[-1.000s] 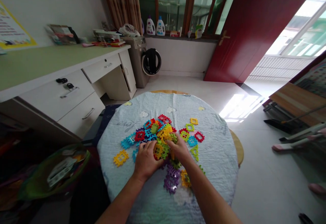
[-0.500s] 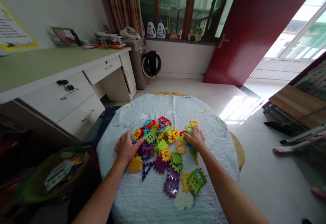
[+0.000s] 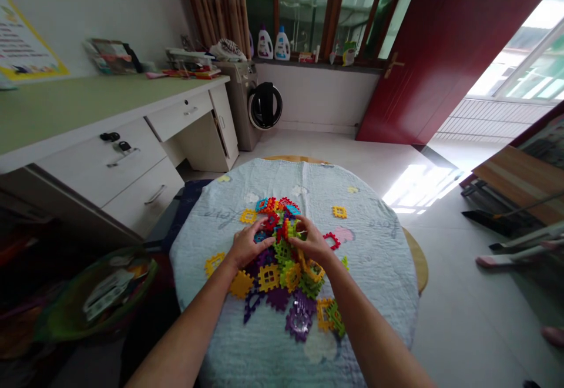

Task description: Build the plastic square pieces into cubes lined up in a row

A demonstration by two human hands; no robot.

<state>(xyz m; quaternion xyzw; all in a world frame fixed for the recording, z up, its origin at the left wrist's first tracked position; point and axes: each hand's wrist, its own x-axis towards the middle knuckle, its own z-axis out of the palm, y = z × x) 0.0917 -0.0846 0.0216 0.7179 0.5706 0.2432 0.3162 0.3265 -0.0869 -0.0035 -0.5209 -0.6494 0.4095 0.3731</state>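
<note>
A heap of colourful plastic interlocking tiles lies on a round table under a pale blue cloth. My left hand and my right hand press in from either side of the heap's far part, fingers curled around a bunch of red, blue and green tiles between them. Purple, yellow and green tiles lie near my forearms. Single yellow tiles and a red tile lie apart to the right, and another yellow one sits to the left.
A white desk with drawers stands to the left, a green bag on the floor beside it. A small washing machine sits by the far wall under the window. A red door is open at the right.
My hands were spread wide at the heap's sides half a second ago. They have swept inward, bunching the tiles together at the middle.
</note>
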